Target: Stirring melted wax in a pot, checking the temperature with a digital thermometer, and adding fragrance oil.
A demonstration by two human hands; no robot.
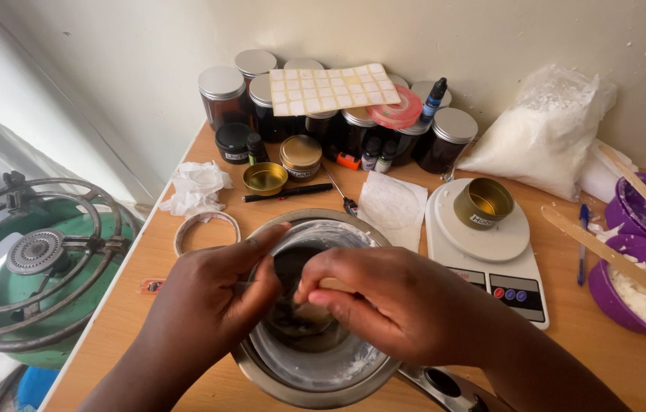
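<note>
The steel pot (315,381) sits at the near edge of the wooden surface (185,305), a smaller dark vessel nested inside it; we judge it rigid, smooth and slippery, its whitish residue waxy, so the rim is where we would grip. Our left hand (212,301) and right hand (384,301) meet over its mouth, fingers pinched on something small and pale we cannot identify. A white scale (491,259) stands just right, a green gas burner (40,267) left

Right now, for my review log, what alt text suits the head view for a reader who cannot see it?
Two bare hands, left hand and right hand, meet fingertip to fingertip over a round silver metal pot on a wooden table. Behind stand dark lidded jars, a white kitchen scale bearing a small gold tin, and purple bowls.
</note>
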